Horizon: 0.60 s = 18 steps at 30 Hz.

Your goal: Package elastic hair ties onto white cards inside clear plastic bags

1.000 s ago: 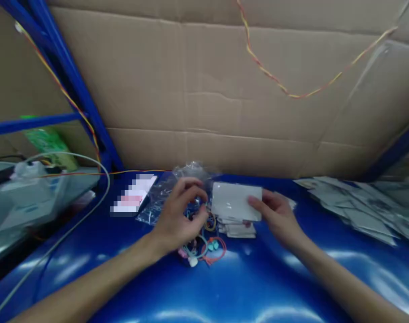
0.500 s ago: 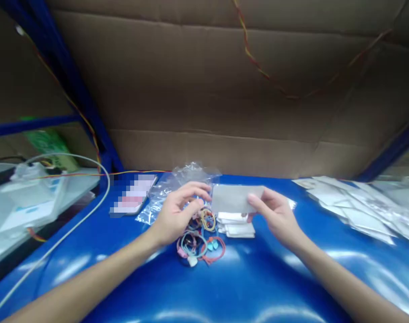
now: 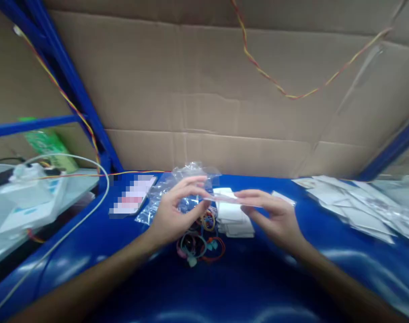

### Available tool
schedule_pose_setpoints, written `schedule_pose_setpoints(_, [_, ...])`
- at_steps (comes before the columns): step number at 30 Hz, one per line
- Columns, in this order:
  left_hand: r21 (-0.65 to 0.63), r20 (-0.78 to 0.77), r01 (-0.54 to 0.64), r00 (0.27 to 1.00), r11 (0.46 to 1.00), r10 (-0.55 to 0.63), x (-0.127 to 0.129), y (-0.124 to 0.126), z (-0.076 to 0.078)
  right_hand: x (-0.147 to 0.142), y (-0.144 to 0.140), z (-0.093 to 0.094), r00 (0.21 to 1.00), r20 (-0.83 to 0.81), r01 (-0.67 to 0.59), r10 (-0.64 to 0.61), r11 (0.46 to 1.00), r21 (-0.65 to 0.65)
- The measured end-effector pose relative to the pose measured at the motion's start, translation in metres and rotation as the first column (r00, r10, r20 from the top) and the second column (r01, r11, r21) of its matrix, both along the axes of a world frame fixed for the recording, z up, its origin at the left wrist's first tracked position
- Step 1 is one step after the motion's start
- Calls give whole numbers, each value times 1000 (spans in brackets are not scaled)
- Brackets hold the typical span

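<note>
A thin flat card point(image 3: 225, 199), seen almost edge-on, spans the gap between my two hands above the blue surface. My left hand point(image 3: 174, 213) pinches its left end between thumb and fingers. At the other end, the thumb and fingers of my right hand point(image 3: 276, 216) are closed on it. Below my left hand lies a tangle of colourful hair ties point(image 3: 193, 253), some with small heart-shaped charms. A stack of white cards point(image 3: 236, 226) sits beside them, under the held card.
Crumpled clear plastic bags point(image 3: 194, 170) lie behind my left hand, with a blurred-out phone point(image 3: 133, 195) to their left. A spread pile of white cards point(image 3: 349, 206) is at the right. A white cable point(image 3: 90, 211) crosses the left side. Cardboard point(image 3: 204, 89) rises behind.
The card has tilted from face-on to nearly edge-on. My left fingers have closed on its left end, and the white stack beneath shows more.
</note>
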<state>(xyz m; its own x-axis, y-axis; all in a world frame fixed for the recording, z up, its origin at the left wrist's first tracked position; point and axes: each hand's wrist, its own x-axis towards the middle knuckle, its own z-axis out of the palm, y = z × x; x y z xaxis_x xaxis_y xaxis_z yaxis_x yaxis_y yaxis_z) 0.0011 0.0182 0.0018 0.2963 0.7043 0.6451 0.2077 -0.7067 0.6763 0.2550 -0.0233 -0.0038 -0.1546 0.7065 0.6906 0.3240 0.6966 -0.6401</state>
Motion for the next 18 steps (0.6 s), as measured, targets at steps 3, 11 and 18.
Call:
schedule_pose_setpoints(3, [56,-12,62,998,996,-62,-2,-1,2,2,0,-1,999,48,19,-22,999,49])
schedule_pose_setpoints(11, [292,-115,2,993,956,33,-2,-4,-1,5,0,-2,989,136,20,-53,973,231])
schedule_pose_setpoints(18, [376,-260,125,965,918,-25,-5,-2,1,5,-4,3,985,173,-21,-18,975,222])
